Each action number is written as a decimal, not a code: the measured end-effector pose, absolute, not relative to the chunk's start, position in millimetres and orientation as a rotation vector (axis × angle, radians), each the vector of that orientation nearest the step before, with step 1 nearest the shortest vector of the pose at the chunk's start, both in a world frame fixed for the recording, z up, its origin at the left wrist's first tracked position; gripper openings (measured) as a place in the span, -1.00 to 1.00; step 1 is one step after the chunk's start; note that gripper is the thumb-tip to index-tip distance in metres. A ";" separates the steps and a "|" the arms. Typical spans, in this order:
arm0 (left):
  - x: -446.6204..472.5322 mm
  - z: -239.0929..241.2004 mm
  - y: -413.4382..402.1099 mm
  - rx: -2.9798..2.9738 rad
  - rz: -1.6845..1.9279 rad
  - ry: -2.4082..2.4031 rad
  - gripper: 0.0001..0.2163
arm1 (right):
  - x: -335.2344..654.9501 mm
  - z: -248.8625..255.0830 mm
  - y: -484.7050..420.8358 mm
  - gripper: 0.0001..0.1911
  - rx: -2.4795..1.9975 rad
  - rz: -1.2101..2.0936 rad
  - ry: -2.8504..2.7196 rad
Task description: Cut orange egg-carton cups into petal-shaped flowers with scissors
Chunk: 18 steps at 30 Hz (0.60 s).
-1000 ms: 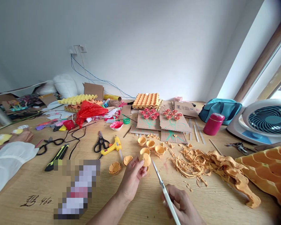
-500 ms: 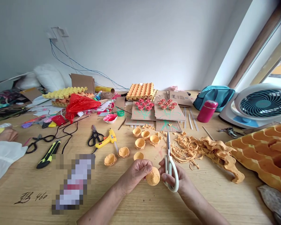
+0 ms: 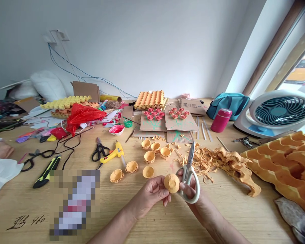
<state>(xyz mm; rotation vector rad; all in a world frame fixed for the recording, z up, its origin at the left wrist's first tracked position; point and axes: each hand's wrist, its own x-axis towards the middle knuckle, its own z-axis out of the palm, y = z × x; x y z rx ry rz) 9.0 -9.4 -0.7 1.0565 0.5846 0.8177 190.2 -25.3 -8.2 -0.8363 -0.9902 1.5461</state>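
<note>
Pinched in my left hand (image 3: 154, 194) is an orange egg-carton cup (image 3: 171, 183), its rough rounded bottom facing me. My right hand (image 3: 190, 190) grips a pair of white-handled scissors (image 3: 190, 176), whose blades are closed and point up and away. Fingertips of my right hand are close to the cup's right side; whether they touch it I cannot tell. Beyond my hands, several cut orange cups stand on the table, among them a single cup (image 3: 148, 172) and a layered one (image 3: 116, 176). A heap of orange carton trimmings (image 3: 205, 161) lies past the scissors.
A yellow glue gun (image 3: 114, 153), black scissors (image 3: 100, 150) and a utility knife (image 3: 47, 171) lie left. Cardboard with pink flowers (image 3: 181, 123) stands behind. At right are egg trays (image 3: 282, 162), a fan (image 3: 277, 110) and a pink bottle (image 3: 221, 120). Another person's hand (image 3: 1, 149) shows far left.
The cup has moved slightly up and right, nearer my right hand, and turned a little. My left fingers have shifted beneath it. The scissors now tilt to the right.
</note>
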 end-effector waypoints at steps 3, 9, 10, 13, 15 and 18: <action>9.0 -0.4 -8.9 1.133 0.880 0.651 -0.72 | 191.9 -11.4 -25.6 -0.51 -0.869 1.477 -1.003; 1.3 4.7 -3.7 1.297 0.988 0.733 -0.78 | 190.4 -17.1 -25.9 -0.57 -0.961 1.388 -1.149; 0.1 4.5 -2.7 1.318 1.011 0.741 -0.79 | 189.8 -18.2 -25.9 -0.56 -0.942 1.391 -1.188; -2.7 3.8 0.1 1.343 1.078 0.775 -0.80 | 189.0 -20.8 -27.1 -0.53 -0.913 1.395 -1.300; -4.3 4.7 1.7 1.326 1.117 0.798 -0.80 | 189.6 -21.1 -28.8 -0.54 -0.928 1.383 -1.382; -6.3 9.7 3.5 1.280 1.182 0.834 -0.76 | 190.9 -20.2 -31.2 -0.50 -0.969 1.358 -1.516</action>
